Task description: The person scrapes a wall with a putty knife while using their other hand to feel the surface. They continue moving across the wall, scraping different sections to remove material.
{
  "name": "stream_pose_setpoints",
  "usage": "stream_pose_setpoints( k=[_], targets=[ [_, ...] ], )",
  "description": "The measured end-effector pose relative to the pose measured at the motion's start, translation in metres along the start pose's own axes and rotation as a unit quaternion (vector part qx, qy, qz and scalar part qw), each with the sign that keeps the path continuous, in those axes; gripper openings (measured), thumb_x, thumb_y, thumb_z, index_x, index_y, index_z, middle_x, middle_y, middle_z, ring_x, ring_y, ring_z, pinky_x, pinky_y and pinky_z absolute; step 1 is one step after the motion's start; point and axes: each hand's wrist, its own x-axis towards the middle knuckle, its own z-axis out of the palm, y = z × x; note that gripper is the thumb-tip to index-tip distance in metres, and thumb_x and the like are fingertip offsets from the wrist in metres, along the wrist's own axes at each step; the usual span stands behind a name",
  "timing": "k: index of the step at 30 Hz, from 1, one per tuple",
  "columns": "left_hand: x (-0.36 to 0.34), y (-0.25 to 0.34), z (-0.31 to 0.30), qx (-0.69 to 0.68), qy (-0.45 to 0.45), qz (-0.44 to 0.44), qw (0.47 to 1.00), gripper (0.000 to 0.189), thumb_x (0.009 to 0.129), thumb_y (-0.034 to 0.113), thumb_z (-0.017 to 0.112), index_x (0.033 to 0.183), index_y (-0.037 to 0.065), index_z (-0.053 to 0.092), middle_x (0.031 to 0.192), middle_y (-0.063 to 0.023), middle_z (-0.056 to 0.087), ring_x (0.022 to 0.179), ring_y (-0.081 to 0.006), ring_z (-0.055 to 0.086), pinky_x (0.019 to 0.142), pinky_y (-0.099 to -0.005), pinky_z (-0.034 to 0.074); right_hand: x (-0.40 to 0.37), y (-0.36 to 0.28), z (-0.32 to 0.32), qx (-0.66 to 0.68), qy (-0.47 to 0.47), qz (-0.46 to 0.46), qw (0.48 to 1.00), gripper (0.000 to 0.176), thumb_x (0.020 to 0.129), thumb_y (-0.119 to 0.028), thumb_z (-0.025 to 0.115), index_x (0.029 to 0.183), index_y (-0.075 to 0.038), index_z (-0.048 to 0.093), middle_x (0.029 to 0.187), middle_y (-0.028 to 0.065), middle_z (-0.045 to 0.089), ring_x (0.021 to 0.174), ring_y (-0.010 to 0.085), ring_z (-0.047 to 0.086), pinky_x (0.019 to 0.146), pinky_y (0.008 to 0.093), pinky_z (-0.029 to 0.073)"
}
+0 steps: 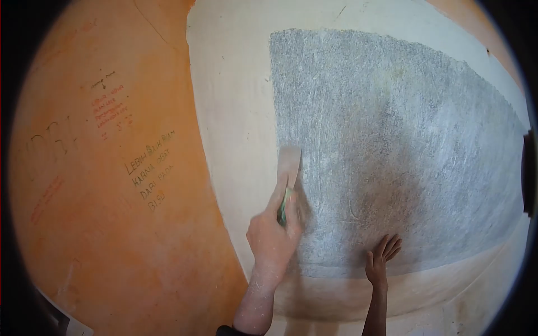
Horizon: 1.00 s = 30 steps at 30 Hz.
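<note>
My left hand (273, 238) is closed around the handle of a putty knife (290, 162), with a finger stretched along it. The blade points up and lies at the left edge of a rough grey patch (319, 101) on the wall, overlapping the pale border. A bit of the green handle shows between the fingers, which are slightly blurred. Light specks dot the left wrist and forearm. Lower right, my right hand (383, 259) is open, fingers spread against the lower part of the grey patch, with nothing in it.
A cream painted border (232, 112) frames the grey patch. To the left is an orange wall (185, 252) with handwritten words in dark and red. A dark object (528, 173) sits at the far right edge. A shadow falls across the patch.
</note>
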Motion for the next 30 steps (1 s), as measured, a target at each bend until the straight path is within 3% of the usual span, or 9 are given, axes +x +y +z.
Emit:
stream_pose_setpoints(
  k=[1, 5, 9, 11, 14, 15, 19, 23, 30],
  targets=[
    [-0.01, -0.008, 0.001, 0.003, -0.001, 0.001, 1.0, 0.04, 0.099, 0.022, 0.056, 0.137, 0.01, 0.057, 0.063, -0.0183, 0.051, 0.059, -0.0081, 0.043, 0.056, -0.0293, 0.043, 0.0, 0.0, 0.001, -0.001, 0.003, -0.003, 1.0, 0.079, 0.101, -0.041, 0.041, 0.156, -0.002, 0.0, 0.16, 0.028, -0.016, 0.146, 0.0469, -0.021, 0.113, 0.0598, -0.018],
    [-0.041, -0.017, 0.008, -0.005, -0.034, -0.056, 0.998, 0.041, 0.097, 0.022, 0.057, 0.137, 0.011, 0.057, 0.068, -0.022, 0.057, 0.058, -0.0092, 0.042, 0.056, -0.0312, 0.043, 0.0, 0.001, 0.003, 0.0, 0.028, -0.026, 0.999, 0.077, 0.101, -0.039, 0.041, 0.156, -0.002, 0.002, 0.16, 0.0277, -0.013, 0.146, 0.0467, -0.019, 0.113, 0.0603, -0.018],
    [0.04, 0.037, -0.011, 0.052, 0.006, 0.009, 0.999, 0.041, 0.097, 0.028, 0.056, 0.135, 0.012, 0.059, 0.075, -0.0211, 0.066, 0.061, -0.0151, 0.057, 0.061, -0.0317, 0.047, -0.001, 0.004, 0.01, 0.007, 0.041, -0.026, 0.999, 0.074, 0.102, -0.038, 0.04, 0.156, -0.003, 0.005, 0.161, 0.0276, -0.011, 0.147, 0.0472, -0.017, 0.113, 0.0617, -0.016],
    [0.081, 0.057, -0.017, 0.024, 0.054, 0.082, 0.995, 0.043, 0.097, 0.032, 0.051, 0.138, 0.021, 0.057, 0.076, -0.0267, 0.066, 0.076, -0.0431, 0.066, 0.071, -0.0489, 0.051, 0.002, 0.002, 0.016, -0.001, 0.089, -0.026, 0.996, 0.07, 0.103, -0.039, 0.038, 0.157, -0.005, 0.011, 0.162, 0.0265, -0.006, 0.147, 0.0477, -0.013, 0.113, 0.0643, -0.013],
    [0.099, 0.084, -0.029, 0.018, 0.035, 0.05, 0.998, 0.043, 0.097, 0.032, 0.05, 0.138, 0.019, 0.057, 0.083, -0.0255, 0.068, 0.083, -0.0432, 0.067, 0.075, -0.0484, 0.052, 0.004, 0.005, 0.028, -0.027, 0.149, -0.031, 0.988, 0.066, 0.103, -0.038, 0.037, 0.157, -0.007, 0.015, 0.162, 0.0246, 0.0, 0.148, 0.0483, -0.007, 0.113, 0.0666, -0.007],
    [0.089, 0.084, -0.03, 0.053, 0.027, 0.038, 0.997, 0.041, 0.097, 0.029, 0.054, 0.135, 0.013, 0.059, 0.089, -0.022, 0.07, 0.079, -0.0239, 0.069, 0.074, -0.0355, 0.051, 0.005, 0.001, 0.028, -0.027, 0.144, -0.029, 0.989, 0.066, 0.103, -0.038, 0.037, 0.157, -0.007, 0.015, 0.162, 0.0246, 0.0, 0.148, 0.0483, -0.007, 0.113, 0.0666, -0.007],
    [0.047, 0.051, -0.01, 0.022, 0.014, 0.022, 0.999, 0.04, 0.097, 0.028, 0.054, 0.133, 0.013, 0.061, 0.105, -0.0238, 0.07, 0.099, -0.034, 0.069, 0.084, -0.0375, 0.051, 0.015, -0.01, 0.041, -0.064, 0.248, -0.02, 0.966, 0.06, 0.104, -0.039, 0.031, 0.155, -0.009, 0.024, 0.162, 0.0216, 0.01, 0.148, 0.0482, 0.004, 0.114, 0.0674, 0.001],
    [0.096, 0.078, -0.028, 0.054, 0.044, 0.069, 0.995, 0.039, 0.095, 0.028, 0.056, 0.129, 0.01, 0.064, 0.112, -0.0261, 0.067, 0.109, -0.0368, 0.065, 0.091, -0.0384, 0.05, 0.025, -0.013, 0.052, -0.104, 0.357, -0.028, 0.928, 0.056, 0.105, -0.038, 0.027, 0.152, -0.009, 0.033, 0.16, 0.0199, 0.022, 0.148, 0.0453, 0.016, 0.115, 0.0654, 0.005],
    [0.106, 0.086, -0.042, 0.098, 0.039, 0.083, 0.991, 0.04, 0.094, 0.031, 0.057, 0.128, 0.012, 0.065, 0.11, -0.0253, 0.068, 0.105, -0.0388, 0.066, 0.089, -0.0396, 0.051, 0.022, -0.012, 0.048, -0.106, 0.363, -0.042, 0.925, 0.053, 0.105, -0.031, 0.027, 0.152, -0.009, 0.033, 0.159, 0.0216, 0.025, 0.145, 0.0461, 0.022, 0.115, 0.0646, 0.01]
  ],
)
